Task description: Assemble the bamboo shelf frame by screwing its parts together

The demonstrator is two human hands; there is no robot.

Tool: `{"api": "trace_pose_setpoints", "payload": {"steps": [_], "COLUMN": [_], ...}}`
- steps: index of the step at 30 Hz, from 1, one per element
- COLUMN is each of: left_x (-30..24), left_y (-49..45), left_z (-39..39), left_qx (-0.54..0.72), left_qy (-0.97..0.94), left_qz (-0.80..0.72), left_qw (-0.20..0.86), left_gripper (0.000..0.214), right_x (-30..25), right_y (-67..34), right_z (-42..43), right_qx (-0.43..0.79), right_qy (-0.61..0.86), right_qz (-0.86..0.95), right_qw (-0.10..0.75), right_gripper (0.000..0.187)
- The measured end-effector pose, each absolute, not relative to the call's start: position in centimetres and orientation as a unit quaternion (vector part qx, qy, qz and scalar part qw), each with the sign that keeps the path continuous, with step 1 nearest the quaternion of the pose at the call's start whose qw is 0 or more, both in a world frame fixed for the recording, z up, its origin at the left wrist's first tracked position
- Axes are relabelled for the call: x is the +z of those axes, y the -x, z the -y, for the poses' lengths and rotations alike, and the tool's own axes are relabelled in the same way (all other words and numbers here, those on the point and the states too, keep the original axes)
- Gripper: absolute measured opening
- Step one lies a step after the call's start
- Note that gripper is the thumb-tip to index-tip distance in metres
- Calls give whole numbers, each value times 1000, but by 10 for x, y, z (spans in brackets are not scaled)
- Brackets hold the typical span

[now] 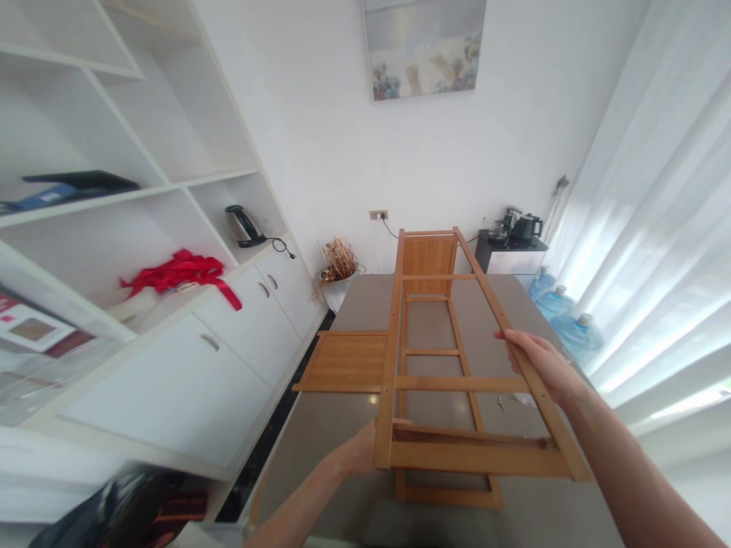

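I hold a long wooden frame [480, 458] with several crossbars, raised over the table. My left hand [359, 447] is closed round its near left corner, its fingers partly hidden behind the left rail. Higher up on the other side, my right hand [537, 359] grips the right rail. Beneath it a second, narrower ladder-like wooden frame [451, 497] shows through the gaps. A slatted wooden panel [348, 361] lies flat to the left, its right end hidden behind the rail. Another slatted panel [428, 262] shows at the far end of the frame; whether it is attached I cannot tell.
The grey table [331, 434] bears small metal pieces [501, 403] near the right rail. White shelves [171, 183] with a kettle [244, 226] and red ribbon [183, 270] line the left. Water bottles [576, 332] stand by the curtain; a small cabinet [514, 261] is behind.
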State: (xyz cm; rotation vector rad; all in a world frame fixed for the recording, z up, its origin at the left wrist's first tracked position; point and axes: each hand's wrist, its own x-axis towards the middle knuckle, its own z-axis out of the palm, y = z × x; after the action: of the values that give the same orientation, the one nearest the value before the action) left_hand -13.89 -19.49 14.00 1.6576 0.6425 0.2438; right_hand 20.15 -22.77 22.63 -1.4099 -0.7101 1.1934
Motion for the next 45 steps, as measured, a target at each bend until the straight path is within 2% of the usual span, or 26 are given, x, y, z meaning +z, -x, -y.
{"api": "trace_pose_setpoints", "payload": {"steps": [2, 8, 14, 21, 30, 45], "left_x": [155, 194, 202, 213, 223, 216], "left_y": [137, 122, 121, 122, 121, 124], "left_z": [199, 212, 213, 205, 205, 204], "left_qx": [140, 213, 212, 159, 159, 153], "left_qy": [-745, -662, -645, -693, -681, -673], "left_qz": [-272, -303, -297, -317, -303, -313], "left_qw": [593, 652, 671, 627, 647, 652], "left_gripper": [54, 36, 38, 31, 33, 34], "right_x": [225, 222, 223, 222, 225, 225], "right_y": [-202, -203, -203, -203, -199, -200], "right_z": [227, 227, 227, 226, 229, 229], "right_qx": [501, 475, 471, 491, 479, 461], "right_qy": [597, 610, 610, 598, 614, 621], "right_qz": [303, 328, 335, 324, 324, 335], "right_qw": [548, 543, 542, 544, 538, 539], "right_gripper": [36, 38, 41, 42, 40, 38]}}
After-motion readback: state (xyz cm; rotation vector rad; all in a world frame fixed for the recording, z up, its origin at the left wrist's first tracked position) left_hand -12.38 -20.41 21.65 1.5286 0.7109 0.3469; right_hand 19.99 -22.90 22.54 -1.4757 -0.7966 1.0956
